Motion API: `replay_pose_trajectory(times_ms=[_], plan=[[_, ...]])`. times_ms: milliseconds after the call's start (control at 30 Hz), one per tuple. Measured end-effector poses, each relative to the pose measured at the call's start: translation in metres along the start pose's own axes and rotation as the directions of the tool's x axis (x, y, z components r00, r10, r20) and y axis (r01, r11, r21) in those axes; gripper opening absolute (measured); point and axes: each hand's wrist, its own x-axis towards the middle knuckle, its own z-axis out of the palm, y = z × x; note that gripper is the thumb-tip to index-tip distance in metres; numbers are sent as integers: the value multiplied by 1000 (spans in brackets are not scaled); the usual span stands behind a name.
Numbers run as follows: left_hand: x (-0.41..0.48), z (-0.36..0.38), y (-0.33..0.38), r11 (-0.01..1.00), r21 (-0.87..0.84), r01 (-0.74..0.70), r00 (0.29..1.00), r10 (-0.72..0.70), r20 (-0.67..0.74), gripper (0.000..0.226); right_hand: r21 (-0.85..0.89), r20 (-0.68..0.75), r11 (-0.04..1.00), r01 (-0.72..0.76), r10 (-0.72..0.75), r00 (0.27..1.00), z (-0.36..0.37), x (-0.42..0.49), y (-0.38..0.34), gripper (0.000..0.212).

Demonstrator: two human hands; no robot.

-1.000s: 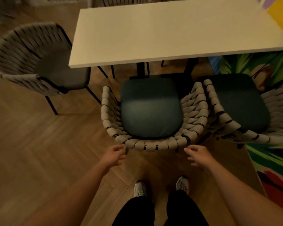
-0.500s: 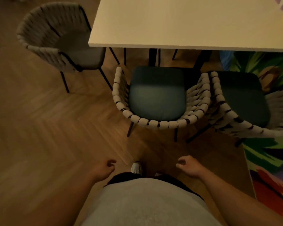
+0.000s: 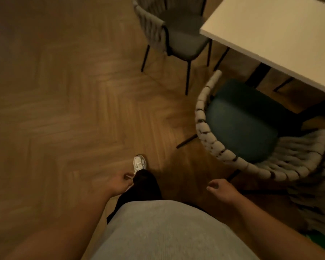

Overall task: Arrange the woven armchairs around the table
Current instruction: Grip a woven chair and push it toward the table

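Parquet flooring in a herringbone pattern fills the left part of the room, in dim warm light. Next comes the person's left hand, hanging low beside the dark trouser leg, with the fingers loosely curled and nothing in them. Just in front of it one white shoe is set forward on the wood. Further on, well apart from both hands, stands the grey woven armchair at the near corner of the table. Its curved back is turned to the open floor and its seat faces the table edge. Its top is cut off by the frame and the weave is smeared by motion. I judge that this chair is the one to handle next. It lies ahead, about between the lines of the two arms, so neither hand is clearly the nearer, and the person must walk to its back before gripping. The right hand also holds nothing, fingers relaxed and half bent, near the rim of the armchair with the green cushion but not touching it. That chair appears to reach with its seat front under the white table, so it looks placed. At the far right a second woven armchair stands close beside it, very blurred, and I cannot tell if the two touch. What stands behind the table is hidden.
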Motion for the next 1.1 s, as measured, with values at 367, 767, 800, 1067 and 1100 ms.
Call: replay_pose_trajectory(times_ms=[367,767,800,1067,1100], plan=[[77,-159,-33,991,-133,25,999,-29,-32,32,-183,44,965,188,-183,982,-52,87,-257,47],[162,-305,-20,987,-147,66,995,-75,-58,31,-189,99,948,254,-239,966,-115,176,-427,43],[173,-315,-15,988,-144,62,996,-71,-58,31,-198,106,950,243,-226,968,-124,189,-435,43],[264,-445,28,986,-108,126,990,-132,-45,31,-231,132,952,201,-174,976,-226,286,-526,45],[274,-467,37,987,-102,123,990,-130,-63,30,-231,135,953,197,-169,976,-240,294,-538,46]])
